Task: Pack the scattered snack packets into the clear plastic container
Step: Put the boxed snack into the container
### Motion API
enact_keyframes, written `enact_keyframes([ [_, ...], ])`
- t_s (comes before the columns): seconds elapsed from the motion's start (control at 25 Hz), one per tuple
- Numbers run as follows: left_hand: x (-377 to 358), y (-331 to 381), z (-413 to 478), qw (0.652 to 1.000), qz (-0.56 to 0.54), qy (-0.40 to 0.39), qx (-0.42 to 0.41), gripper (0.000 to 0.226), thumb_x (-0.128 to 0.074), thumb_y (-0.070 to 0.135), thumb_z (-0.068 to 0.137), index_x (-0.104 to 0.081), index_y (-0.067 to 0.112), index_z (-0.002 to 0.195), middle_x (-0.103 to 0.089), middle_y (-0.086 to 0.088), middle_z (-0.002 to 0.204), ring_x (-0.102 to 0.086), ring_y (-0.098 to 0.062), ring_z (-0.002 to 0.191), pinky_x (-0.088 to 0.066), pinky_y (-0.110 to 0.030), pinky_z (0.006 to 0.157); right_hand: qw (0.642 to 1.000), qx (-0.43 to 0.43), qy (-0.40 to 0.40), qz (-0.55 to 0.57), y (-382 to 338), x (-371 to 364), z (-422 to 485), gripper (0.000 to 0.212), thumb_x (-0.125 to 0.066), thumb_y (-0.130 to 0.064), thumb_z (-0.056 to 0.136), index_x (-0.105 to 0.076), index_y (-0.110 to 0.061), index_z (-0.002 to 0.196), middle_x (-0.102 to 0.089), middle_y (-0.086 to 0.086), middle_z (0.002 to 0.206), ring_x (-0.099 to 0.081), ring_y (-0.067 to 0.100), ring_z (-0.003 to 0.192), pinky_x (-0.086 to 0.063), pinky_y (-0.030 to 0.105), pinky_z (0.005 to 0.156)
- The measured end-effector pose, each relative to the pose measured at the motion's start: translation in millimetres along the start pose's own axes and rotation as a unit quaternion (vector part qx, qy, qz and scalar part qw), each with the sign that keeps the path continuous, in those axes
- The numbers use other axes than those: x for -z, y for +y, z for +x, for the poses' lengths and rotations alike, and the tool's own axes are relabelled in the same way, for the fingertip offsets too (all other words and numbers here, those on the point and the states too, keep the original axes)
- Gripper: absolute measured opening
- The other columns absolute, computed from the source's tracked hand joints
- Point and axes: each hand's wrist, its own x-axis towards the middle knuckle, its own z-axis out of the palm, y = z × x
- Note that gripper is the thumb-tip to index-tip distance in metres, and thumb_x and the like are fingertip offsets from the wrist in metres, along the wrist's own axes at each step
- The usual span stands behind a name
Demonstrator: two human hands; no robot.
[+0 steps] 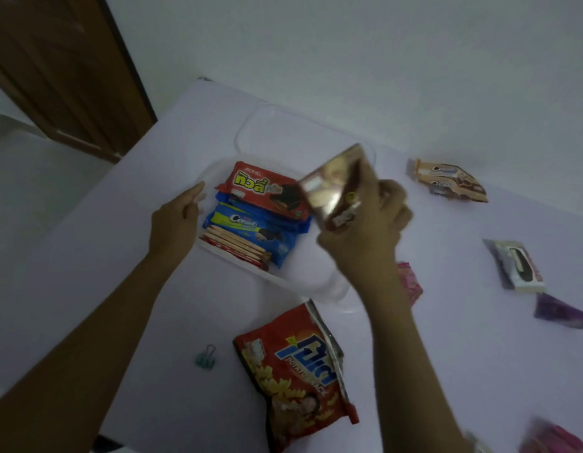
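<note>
The clear plastic container [329,291] sits mid-table and holds a red wafer packet [267,188], a blue cream-biscuit packet [251,228] and a red stick-biscuit packet [234,253]. My right hand [365,230] grips a brown shiny snack packet [332,188] tilted just above the container's right side. At the container's left rim rests my left hand [179,220], fingers loosely apart and holding nothing. A big red potato-snack bag [296,371] lies in front of the container.
The clear lid [251,125] lies behind the container. Loose packets lie to the right: a tan one [447,179], a grey one [519,266], a purple one [561,312], pink ones [411,282] [555,439]. A green binder clip [206,356] lies front left. The table edge runs along the left.
</note>
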Motion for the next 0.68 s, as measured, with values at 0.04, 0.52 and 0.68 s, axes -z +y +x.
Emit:
enact_keyframes([
  [0.04, 4.3, -0.5, 1.0, 1.000, -0.006, -0.025, 0.010, 0.038, -0.036, 0.015, 0.098, -0.048, 0.022, 0.134, -0.060, -0.004, 0.130, -0.063, -0.022, 0.108, -0.052, -0.044, 0.093, 0.998, 0.054, -0.029, 0.006, -12.8, -11.3, -8.3, 0.102, -0.076, -0.018, 0.058, -0.022, -0.032, 0.144, -0.027, 0.009, 0.136, -0.027, 0.030, 0.121, -0.017, 0.025, 0.088],
  [0.52, 27.7, 12.3, 8.6, 0.970, -0.180, -0.130, 0.098, 0.036, -0.051, 0.024, 0.094, -0.053, 0.023, 0.130, -0.055, 0.008, 0.118, -0.059, -0.006, 0.094, -0.048, -0.022, 0.074, 0.932, 0.148, -0.330, -0.021, -49.5, -71.1, 8.4, 0.082, -0.073, -0.027, 0.076, -0.027, -0.032, 0.145, -0.023, 0.004, 0.146, -0.019, 0.026, 0.132, -0.022, 0.044, 0.113],
  [0.68, 28.3, 13.2, 7.7, 0.969, -0.187, -0.128, 0.094, 0.036, -0.048, 0.022, 0.095, -0.052, 0.021, 0.130, -0.055, 0.000, 0.130, -0.054, -0.013, 0.107, -0.047, -0.024, 0.078, 0.932, 0.152, -0.324, -0.062, -52.0, -88.8, 7.5, 0.078, -0.070, -0.029, 0.079, -0.027, -0.030, 0.144, -0.017, 0.006, 0.148, -0.011, 0.028, 0.136, -0.022, 0.045, 0.113],
])
